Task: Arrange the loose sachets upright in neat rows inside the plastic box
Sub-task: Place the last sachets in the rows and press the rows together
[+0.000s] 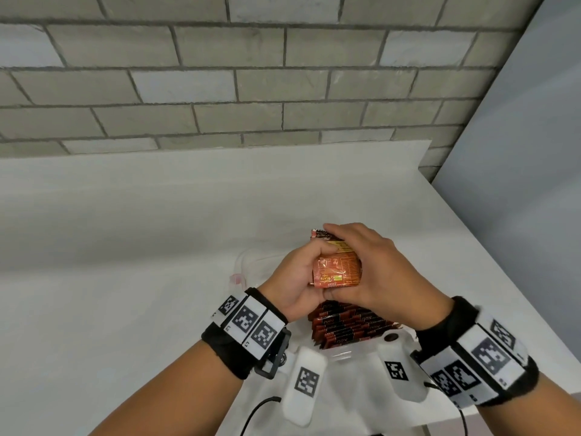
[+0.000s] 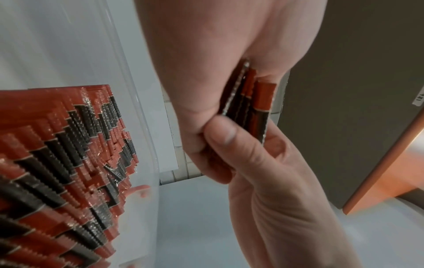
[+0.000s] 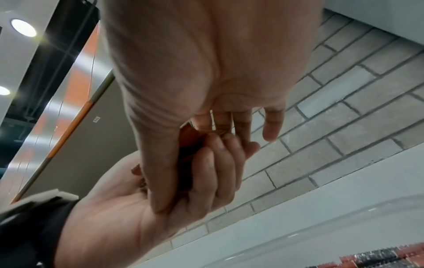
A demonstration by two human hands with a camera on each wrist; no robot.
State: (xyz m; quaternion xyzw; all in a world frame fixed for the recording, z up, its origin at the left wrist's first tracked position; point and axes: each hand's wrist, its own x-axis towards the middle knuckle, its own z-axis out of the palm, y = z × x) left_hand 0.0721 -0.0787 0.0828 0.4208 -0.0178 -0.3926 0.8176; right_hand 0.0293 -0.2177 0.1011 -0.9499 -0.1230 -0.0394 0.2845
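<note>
We hold a small stack of sachets (image 1: pixel 337 269) above the far part of the plastic box (image 1: pixel 248 262), our left hand (image 1: pixel 295 275) curled round its left edge and our right hand (image 1: pixel 377 265) gripping its right side with fingers over the top. Beneath our hands, rows of sachets (image 1: pixel 349 325) stand upright in the box on the white desk (image 1: pixel 125 247).

Head: looks forward and down from above at the white table (image 1: pixel 157 247) and brick wall (image 1: pixel 251 89), at mid distance.
Left wrist: very near, looks along the palm, past the plastic box (image 2: pixel 137 108).
Right wrist: very near, looks upward from low.
Shared: all three views show the held sachets (image 1: pixel 338 272).
</note>
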